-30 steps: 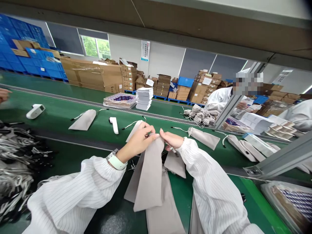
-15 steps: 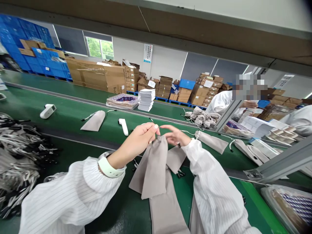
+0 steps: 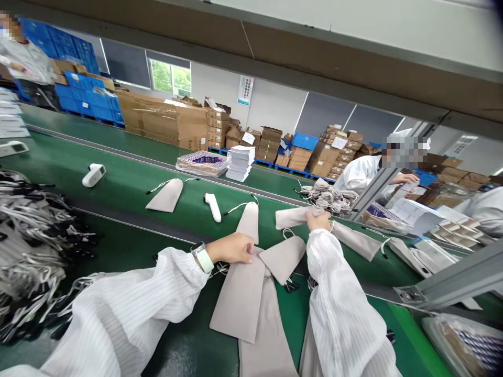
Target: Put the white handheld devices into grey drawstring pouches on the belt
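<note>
My right hand [image 3: 319, 220] has its grip closed on a grey fabric pouch [image 3: 290, 218] over the green belt [image 3: 126, 196]; my left hand [image 3: 237, 248] curls at a stacked pouch [image 3: 238, 298], but from here I can't tell its hold.

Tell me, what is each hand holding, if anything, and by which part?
The right hand holds a grey pouch by one end. The left hand is at the upper end of a second pouch; whether it grips cannot be told.
</note>
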`<state>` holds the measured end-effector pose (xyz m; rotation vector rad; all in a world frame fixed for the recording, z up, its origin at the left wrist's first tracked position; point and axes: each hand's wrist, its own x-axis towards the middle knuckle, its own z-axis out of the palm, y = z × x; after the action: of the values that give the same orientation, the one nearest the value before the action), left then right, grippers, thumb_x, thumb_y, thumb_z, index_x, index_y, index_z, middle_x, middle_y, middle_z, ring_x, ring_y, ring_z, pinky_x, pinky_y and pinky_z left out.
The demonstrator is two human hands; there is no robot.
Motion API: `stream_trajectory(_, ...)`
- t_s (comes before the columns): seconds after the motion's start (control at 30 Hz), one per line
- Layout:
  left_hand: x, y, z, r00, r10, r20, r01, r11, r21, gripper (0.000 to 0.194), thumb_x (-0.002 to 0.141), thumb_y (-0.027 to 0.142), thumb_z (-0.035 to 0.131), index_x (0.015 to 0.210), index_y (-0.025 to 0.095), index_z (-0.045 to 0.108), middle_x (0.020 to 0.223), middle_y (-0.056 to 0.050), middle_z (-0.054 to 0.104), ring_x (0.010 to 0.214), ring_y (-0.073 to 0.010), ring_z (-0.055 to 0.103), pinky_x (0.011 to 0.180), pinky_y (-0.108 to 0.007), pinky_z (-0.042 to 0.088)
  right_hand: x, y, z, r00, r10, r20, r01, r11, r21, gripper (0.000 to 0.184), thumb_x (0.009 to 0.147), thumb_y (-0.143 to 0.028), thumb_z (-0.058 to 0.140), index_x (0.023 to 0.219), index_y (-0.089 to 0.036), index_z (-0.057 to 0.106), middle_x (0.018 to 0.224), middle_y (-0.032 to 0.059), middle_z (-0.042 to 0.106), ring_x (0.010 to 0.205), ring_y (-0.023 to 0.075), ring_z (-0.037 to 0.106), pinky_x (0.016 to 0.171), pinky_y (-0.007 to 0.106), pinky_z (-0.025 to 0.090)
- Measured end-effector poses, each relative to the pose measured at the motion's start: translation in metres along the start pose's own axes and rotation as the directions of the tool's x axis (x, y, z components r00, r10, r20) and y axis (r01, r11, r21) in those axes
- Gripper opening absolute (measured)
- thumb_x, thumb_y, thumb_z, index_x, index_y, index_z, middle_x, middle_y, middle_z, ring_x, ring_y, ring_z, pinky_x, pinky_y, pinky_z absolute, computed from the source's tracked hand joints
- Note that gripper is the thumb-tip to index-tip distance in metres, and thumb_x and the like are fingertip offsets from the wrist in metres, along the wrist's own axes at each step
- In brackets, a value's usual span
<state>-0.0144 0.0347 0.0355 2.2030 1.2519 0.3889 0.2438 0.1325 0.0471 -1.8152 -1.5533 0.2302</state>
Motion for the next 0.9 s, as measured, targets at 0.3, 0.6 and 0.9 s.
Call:
stream_trajectory(0.3,0.005,-0.007,0.013,0.995,0.001,-0.101,0.012,0.992,0.129,0.019,0.080,0.028,0.040,0.088,0.017,0.053,0.088,-0.004,0.055,0.088,-0.0185,0.045,0.077,-0.027,0.035,-0.036,-0.060,0.030,0.796,-0.288,0.533,0.441,0.879,-0.183,0.024,0.067,-0.032,0.054,0.088,-0.020,0.055,0.076,0.0058,0.058,0.074,0.0194,0.054,0.065,0.029,0.039)
stream_trajectory(0.6,0.008,-0.014,0.021,0.979,0.082,-0.186,-0.029,0.962,0.271,0.012,0.074,0.022,0.053,0.084,0.017,0.055,0.086,-0.004,0.054,0.086,-0.0195,0.043,0.073,-0.026,0.035,-0.056,-0.051,0.060,0.330,-0.383,0.863,0.560,0.815,0.148,0.027,0.051,-0.033,0.069,0.070,-0.017,0.058,0.064,-0.0026,0.054,0.058,0.0095,0.048,0.055,0.021,0.038)
stream_trajectory(0.9,0.006,-0.010,0.007,0.979,0.141,-0.144,-0.079,0.926,0.370,0.006,0.070,0.015,0.055,0.067,0.017,0.051,0.066,-0.001,0.050,0.076,-0.0178,0.043,0.066,-0.026,0.033,-0.057,-0.056,0.058,0.307,-0.438,0.845,0.539,0.812,0.225,0.020,0.053,-0.026,0.069,0.065,-0.016,0.056,0.060,-0.0040,0.051,0.054,0.0071,0.045,0.051,0.018,0.035)
